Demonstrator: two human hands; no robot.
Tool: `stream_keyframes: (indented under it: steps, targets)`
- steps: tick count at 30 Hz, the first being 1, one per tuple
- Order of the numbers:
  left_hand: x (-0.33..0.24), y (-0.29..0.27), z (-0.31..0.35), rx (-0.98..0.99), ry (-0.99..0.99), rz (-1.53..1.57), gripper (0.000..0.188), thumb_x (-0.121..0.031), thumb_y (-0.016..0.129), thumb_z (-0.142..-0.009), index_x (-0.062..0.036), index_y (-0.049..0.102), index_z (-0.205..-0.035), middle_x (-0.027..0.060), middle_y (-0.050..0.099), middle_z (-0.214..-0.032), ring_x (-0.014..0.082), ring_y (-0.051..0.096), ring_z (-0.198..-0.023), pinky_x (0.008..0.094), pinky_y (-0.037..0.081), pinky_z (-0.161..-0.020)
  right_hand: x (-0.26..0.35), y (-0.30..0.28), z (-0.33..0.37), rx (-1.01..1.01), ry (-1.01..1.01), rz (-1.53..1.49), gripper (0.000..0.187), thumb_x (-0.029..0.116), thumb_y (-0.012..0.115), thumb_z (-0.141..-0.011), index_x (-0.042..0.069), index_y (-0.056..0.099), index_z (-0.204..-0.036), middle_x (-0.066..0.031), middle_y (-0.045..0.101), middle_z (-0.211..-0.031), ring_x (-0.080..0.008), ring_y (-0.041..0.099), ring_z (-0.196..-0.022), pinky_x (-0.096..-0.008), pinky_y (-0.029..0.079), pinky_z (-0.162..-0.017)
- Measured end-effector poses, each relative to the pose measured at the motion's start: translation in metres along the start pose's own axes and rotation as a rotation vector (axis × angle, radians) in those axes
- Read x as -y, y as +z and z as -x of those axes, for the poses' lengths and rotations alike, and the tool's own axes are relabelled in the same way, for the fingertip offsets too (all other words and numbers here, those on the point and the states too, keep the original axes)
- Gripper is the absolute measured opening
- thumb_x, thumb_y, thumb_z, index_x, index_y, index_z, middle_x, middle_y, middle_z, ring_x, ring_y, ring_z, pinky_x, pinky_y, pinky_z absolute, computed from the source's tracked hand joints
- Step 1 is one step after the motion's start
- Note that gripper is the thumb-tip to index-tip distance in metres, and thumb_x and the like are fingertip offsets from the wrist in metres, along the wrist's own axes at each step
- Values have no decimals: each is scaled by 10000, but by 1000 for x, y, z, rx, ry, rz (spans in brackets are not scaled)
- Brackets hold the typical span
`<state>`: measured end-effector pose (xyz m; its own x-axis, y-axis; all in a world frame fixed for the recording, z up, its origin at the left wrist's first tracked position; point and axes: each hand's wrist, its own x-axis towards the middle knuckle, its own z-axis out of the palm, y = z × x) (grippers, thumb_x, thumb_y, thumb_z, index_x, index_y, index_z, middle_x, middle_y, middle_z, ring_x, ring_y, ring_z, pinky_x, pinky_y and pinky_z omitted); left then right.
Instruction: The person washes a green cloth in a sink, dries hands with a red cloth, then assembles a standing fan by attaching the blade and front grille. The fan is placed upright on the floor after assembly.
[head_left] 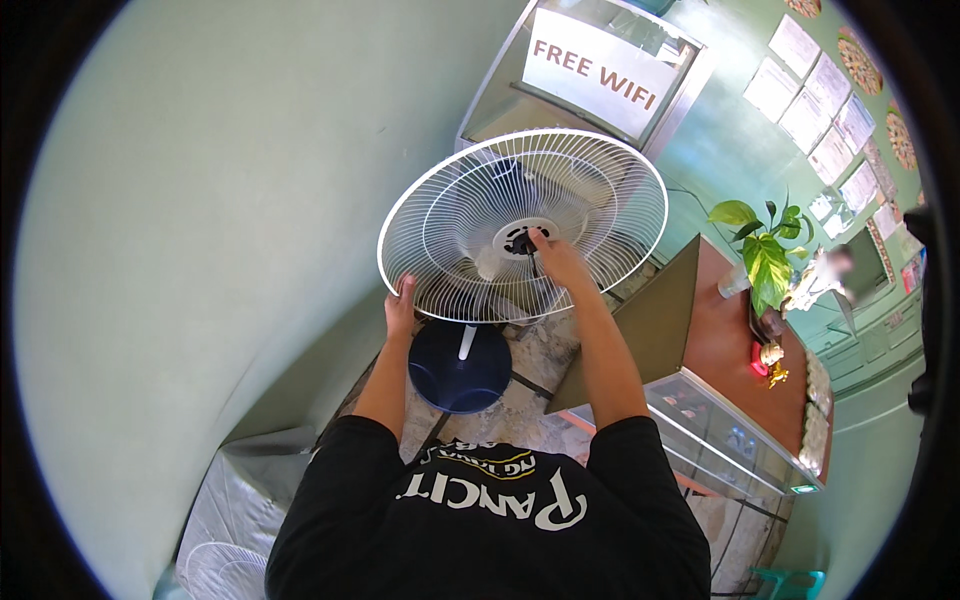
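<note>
Mid-frame: left hand (401,303) gripping lower-left rim of round white wire fan guard (600,190); right hand (558,258) pinching the dark centre hub (521,240), just upper left of its fingers.

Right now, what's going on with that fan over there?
A person is working on a white standing fan's wire grille. The left hand grips the grille's lower rim, while the right hand is at the centre hub, fingers on it. The fan's dark blue round base sits on the floor below.
</note>
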<state>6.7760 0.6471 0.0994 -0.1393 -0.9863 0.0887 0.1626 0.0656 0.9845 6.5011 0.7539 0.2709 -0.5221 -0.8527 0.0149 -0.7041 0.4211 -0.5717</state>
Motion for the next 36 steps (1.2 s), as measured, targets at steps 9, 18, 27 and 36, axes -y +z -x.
stream_keyframes:
  steps: [9,18,27,36]
  targets:
    - [59,-139,97,49,-442,-381,744,-538,522,-899,-45,335,-1424,161,400,-1418,270,388,-1311,389,306,-1060,-109,11,85,181,186,-835,486,504,474,-938,61,664,-995,-9,514,-580,-72,396,-388,-231,282,-361]
    - [94,-188,285,116,-1099,-684,400,-422,578,-871,-73,645,-1055,90,631,-926,202,600,-814,377,476,-663,-100,24,88,13,109,-967,122,183,652,-882,66,650,-915,55,499,-648,-21,395,-489,-193,287,-415]
    - [71,-140,392,66,-780,-653,560,-468,623,-859,-34,583,-1212,123,651,-1018,173,610,-837,336,506,-710,-99,112,83,103,386,-1326,422,380,556,-943,71,542,-655,11,448,-520,-80,375,-375,-217,263,-335]
    - [-71,-99,453,-394,-444,-392,431,-333,563,-946,-48,548,-1268,82,670,-1069,135,599,-988,293,458,-895,1,227,226,1053,-90,-795,514,328,675,-873,174,359,-499,72,318,-427,-31,269,-343,-228,162,-352]
